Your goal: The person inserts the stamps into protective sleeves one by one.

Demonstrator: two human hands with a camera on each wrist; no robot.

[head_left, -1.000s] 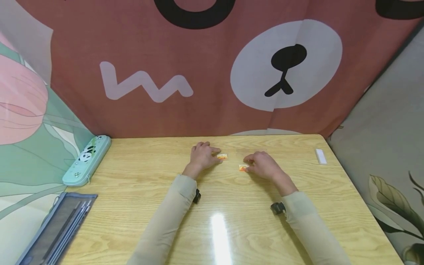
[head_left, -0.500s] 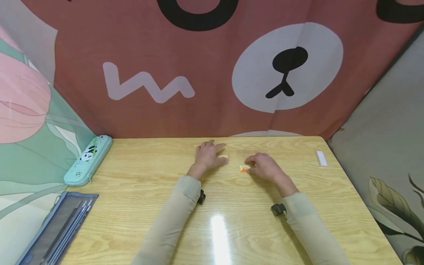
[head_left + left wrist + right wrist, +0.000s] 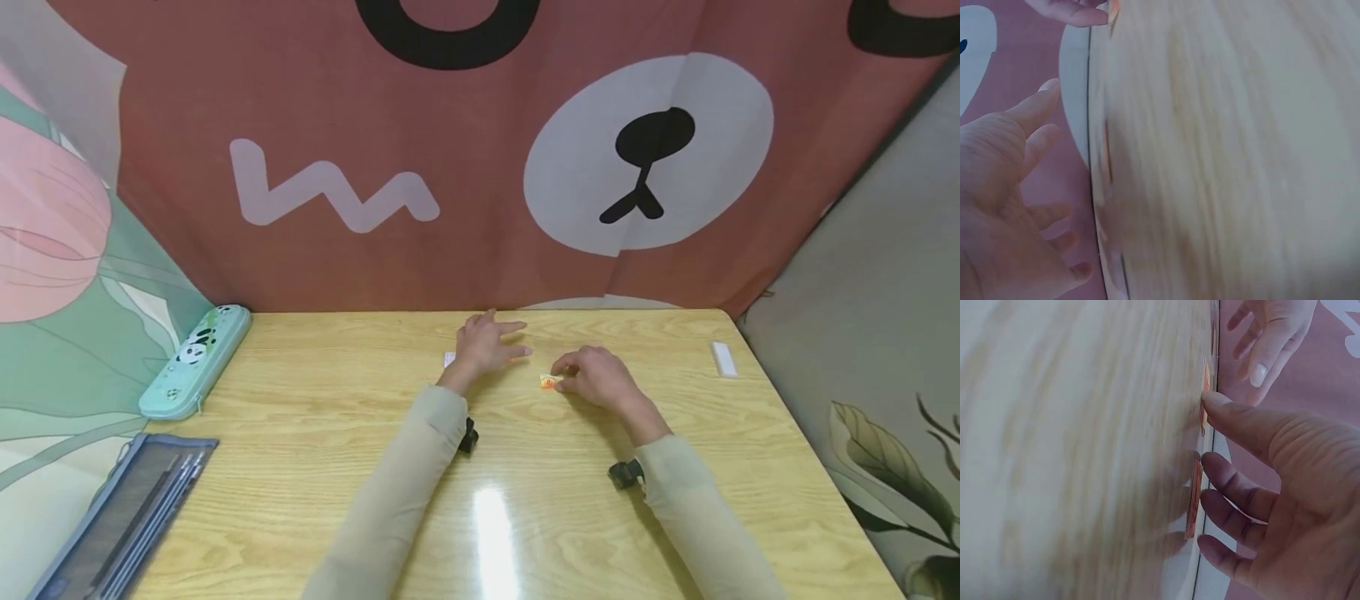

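Orange card: looks light, stiff; grip by edges. Right hand at its right, fingers parted; left hand leftward, fingers spread.

Had a yellowish wood-grain table going, kinda glossy, with a bright streak of light up front. Found a teal panda case parked far left, plus a blue mesh pouch nearer on that side. Saw a white block near the right edge. Also spotted a small orange-printed card back around the middle, with an orange scrap and white scrap further left, mostly hidden.
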